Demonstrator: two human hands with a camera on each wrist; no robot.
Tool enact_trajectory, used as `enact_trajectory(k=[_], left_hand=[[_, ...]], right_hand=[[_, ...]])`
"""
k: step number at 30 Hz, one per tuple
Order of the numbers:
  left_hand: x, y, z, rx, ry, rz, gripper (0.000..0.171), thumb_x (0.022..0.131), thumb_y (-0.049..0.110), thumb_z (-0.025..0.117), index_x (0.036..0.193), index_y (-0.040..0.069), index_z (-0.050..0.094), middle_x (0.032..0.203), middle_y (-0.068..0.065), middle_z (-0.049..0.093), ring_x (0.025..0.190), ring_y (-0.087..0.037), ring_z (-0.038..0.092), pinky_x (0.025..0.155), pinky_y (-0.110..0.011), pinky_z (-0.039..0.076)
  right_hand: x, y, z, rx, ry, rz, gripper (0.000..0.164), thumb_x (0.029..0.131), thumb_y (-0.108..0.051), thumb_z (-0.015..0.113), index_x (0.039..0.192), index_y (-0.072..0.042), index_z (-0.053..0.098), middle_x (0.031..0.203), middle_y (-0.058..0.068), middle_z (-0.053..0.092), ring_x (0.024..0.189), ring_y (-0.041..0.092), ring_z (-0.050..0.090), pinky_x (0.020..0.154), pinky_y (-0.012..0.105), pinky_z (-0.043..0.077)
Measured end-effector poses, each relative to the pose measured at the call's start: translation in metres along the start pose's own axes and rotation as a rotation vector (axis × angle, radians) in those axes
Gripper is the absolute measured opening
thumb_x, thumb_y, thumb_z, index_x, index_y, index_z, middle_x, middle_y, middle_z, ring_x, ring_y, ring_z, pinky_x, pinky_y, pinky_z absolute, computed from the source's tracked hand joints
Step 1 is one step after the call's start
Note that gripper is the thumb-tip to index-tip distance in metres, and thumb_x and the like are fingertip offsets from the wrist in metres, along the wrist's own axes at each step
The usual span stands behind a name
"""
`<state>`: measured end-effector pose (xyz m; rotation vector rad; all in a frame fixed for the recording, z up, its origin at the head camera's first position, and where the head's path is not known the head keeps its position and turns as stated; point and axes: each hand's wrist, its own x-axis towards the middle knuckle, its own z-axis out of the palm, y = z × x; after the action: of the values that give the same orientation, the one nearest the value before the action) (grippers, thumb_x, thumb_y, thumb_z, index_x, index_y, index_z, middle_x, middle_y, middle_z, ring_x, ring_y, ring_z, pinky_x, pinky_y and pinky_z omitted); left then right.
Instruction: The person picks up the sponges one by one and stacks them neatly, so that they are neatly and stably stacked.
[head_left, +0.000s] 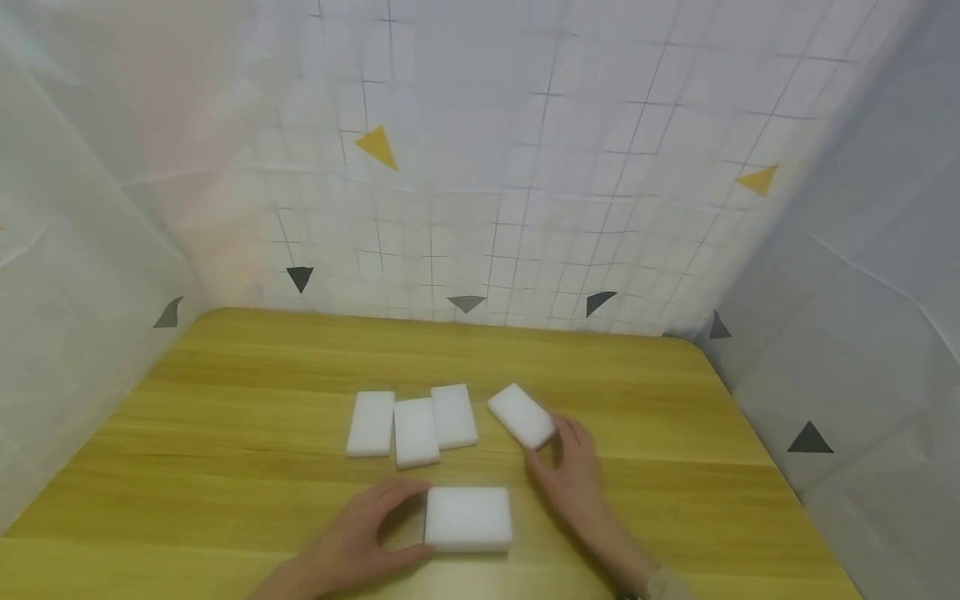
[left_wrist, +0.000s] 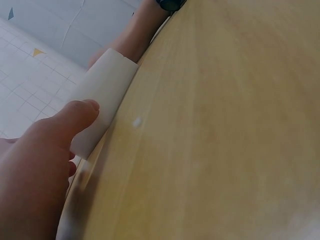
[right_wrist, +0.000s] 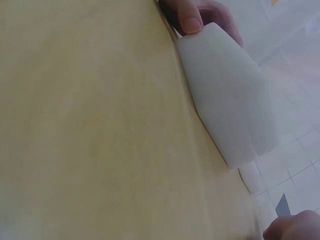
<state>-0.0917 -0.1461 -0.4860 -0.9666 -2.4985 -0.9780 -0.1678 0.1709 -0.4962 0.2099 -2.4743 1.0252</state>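
The left hand (head_left: 363, 529) grips the left end of the near block (head_left: 468, 515), a white block lying on the worktop (head_left: 247, 467) closest to the person. Its thumb bears on the near side and a finger reaches the far edge; the fingers stand apart by the depth of the block. In the left wrist view, the remaining fingers are partly hidden behind the block. Whether the near block is a single piece or a stack cannot be told.

The right hand (head_left: 573, 475) pinches the near right end of the angled block (head_left: 521, 415), with thumb and finger parted across that end. The angled block lies beyond the near block and to its right, turned diagonally. The fingers behind the leading one are obscured in the head view. In the right wrist view, only a fingertip of this hand shows, cut off at the lower right corner.

Three flat white blocks (head_left: 416, 433) lie side by side, left of the angled block. Their visible faces are plain.

The sleeve (head_left: 670, 585) on the right arm is cut off by the lower edge. A dark band (left_wrist: 171, 4) at that wrist is cropped and hard to identify. Behind the worktop, the grid-lined sheet (head_left: 465, 108) bears yellow and dark triangles.
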Motion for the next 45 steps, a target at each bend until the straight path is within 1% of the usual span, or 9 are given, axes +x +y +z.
enact_trajectory(k=[12,17,23,26,30,33,36,39,45], left_hand=[[-0.002,-0.001,0.001,0.004,-0.007,-0.032,0.060,0.085,0.050,0.076,0.137,0.028,0.056,0.130,0.017,0.060,0.115,-0.008,0.061,0.096,-0.035,0.056],[-0.002,-0.001,0.002,0.003,-0.016,-0.034,0.060,0.085,0.050,0.075,0.138,0.029,0.055,0.131,0.017,0.060,0.116,-0.008,0.061,0.097,-0.035,0.055],[0.000,-0.002,0.002,-0.015,-0.013,-0.027,0.060,0.086,0.049,0.075,0.138,0.028,0.055,0.131,0.016,0.060,0.117,-0.010,0.061,0.097,-0.037,0.055],[0.000,-0.003,0.003,-0.019,-0.010,-0.024,0.061,0.086,0.048,0.076,0.139,0.028,0.054,0.132,0.015,0.060,0.118,-0.010,0.061,0.098,-0.038,0.055],[0.000,-0.004,0.003,-0.009,-0.003,-0.027,0.062,0.085,0.049,0.076,0.140,0.028,0.054,0.132,0.015,0.059,0.118,-0.011,0.061,0.098,-0.039,0.054],[-0.001,-0.004,0.003,-0.006,-0.005,-0.042,0.063,0.085,0.050,0.075,0.140,0.029,0.053,0.133,0.016,0.059,0.118,-0.010,0.060,0.098,-0.039,0.054],[0.000,-0.003,0.002,-0.008,-0.011,-0.050,0.063,0.085,0.050,0.075,0.140,0.028,0.053,0.133,0.016,0.059,0.118,-0.010,0.060,0.099,-0.039,0.054],[0.000,-0.003,0.001,-0.001,-0.006,-0.041,0.063,0.085,0.049,0.075,0.139,0.026,0.055,0.132,0.015,0.059,0.118,-0.011,0.061,0.098,-0.039,0.055],[0.000,-0.002,0.001,0.005,-0.002,-0.038,0.062,0.085,0.049,0.076,0.139,0.024,0.056,0.132,0.014,0.060,0.118,-0.011,0.061,0.098,-0.039,0.055]], right_hand=[[-0.014,0.002,-0.012,-0.001,0.032,-0.020,0.058,0.075,-0.015,0.086,0.126,-0.001,0.061,0.125,0.021,0.061,0.117,0.038,0.057,0.100,0.056,0.049],[-0.022,-0.003,-0.016,0.027,0.042,-0.032,0.058,0.075,-0.013,0.087,0.126,-0.002,0.061,0.126,0.019,0.062,0.118,0.037,0.057,0.102,0.057,0.046],[-0.029,-0.009,-0.019,0.029,0.071,-0.072,0.057,0.072,-0.010,0.088,0.123,-0.002,0.063,0.123,0.017,0.065,0.115,0.036,0.059,0.098,0.055,0.048],[-0.032,-0.011,-0.021,0.051,0.072,-0.071,0.057,0.071,-0.010,0.088,0.122,-0.004,0.064,0.122,0.013,0.066,0.113,0.032,0.061,0.097,0.047,0.048],[-0.035,-0.014,-0.023,0.083,0.064,-0.062,0.057,0.071,-0.011,0.089,0.123,-0.009,0.065,0.121,0.004,0.066,0.112,0.023,0.061,0.099,0.026,0.045],[-0.036,-0.015,-0.023,0.101,0.072,-0.080,0.059,0.071,-0.010,0.089,0.125,-0.011,0.065,0.122,0.002,0.065,0.111,0.021,0.061,0.100,0.014,0.040],[-0.037,-0.017,-0.024,0.118,0.081,-0.106,0.062,0.070,-0.009,0.089,0.126,-0.011,0.064,0.122,0.002,0.065,0.110,0.022,0.062,0.101,0.009,0.037],[-0.037,-0.018,-0.024,0.133,0.078,-0.129,0.062,0.070,-0.009,0.089,0.127,-0.012,0.064,0.122,0.001,0.064,0.111,0.021,0.061,0.102,0.007,0.035],[-0.039,-0.021,-0.025,0.162,0.044,-0.142,0.062,0.073,-0.012,0.088,0.129,-0.013,0.063,0.126,0.001,0.062,0.116,0.016,0.058,0.104,0.011,0.036]])
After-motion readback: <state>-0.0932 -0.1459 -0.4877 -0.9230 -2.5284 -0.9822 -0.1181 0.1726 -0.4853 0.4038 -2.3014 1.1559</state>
